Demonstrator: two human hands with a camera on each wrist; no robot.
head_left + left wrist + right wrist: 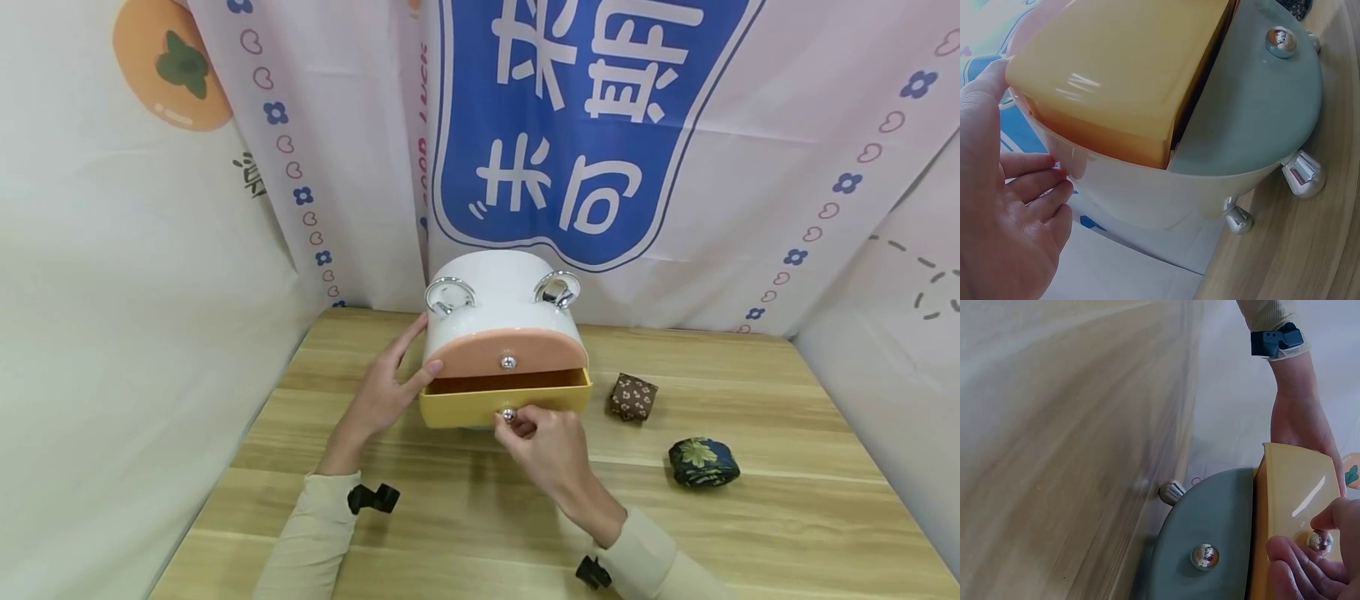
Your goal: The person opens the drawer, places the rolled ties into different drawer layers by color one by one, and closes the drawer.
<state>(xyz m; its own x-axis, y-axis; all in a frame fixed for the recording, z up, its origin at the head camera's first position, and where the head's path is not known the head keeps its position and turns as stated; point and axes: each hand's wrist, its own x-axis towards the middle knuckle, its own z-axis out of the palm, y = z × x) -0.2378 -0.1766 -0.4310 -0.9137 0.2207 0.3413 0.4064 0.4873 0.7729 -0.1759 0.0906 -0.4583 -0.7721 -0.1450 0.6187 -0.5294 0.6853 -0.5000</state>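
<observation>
yellow drawer (pixel 457 408) floor hidden, sleeves (pixel 311 533) cropped

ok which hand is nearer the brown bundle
Right. The right hand, gripping the yellow drawer's knob, is left of the brown bundle; the left hand is farther left, touching the cabinet.

"What do you count in the middle?"
"One cabinet (pixel 491 279), three drawers (pixel 452 412), three round knobs (pixel 508 363)."
"And on it?"
"Two silver ears (pixel 557 292), at its ten and two o'clock; at least two silver feet (pixel 1305 176)."
"Beside it?"
"Two: a brown bundle (pixel 633 397) and a dark bundle (pixel 703 463), both toward four o'clock."
"Nearer us?"
"Two: the left hand (pixel 381 392) at eight o'clock, the right hand (pixel 553 448) at five. Two black wrist straps (pixel 373 498)."
</observation>
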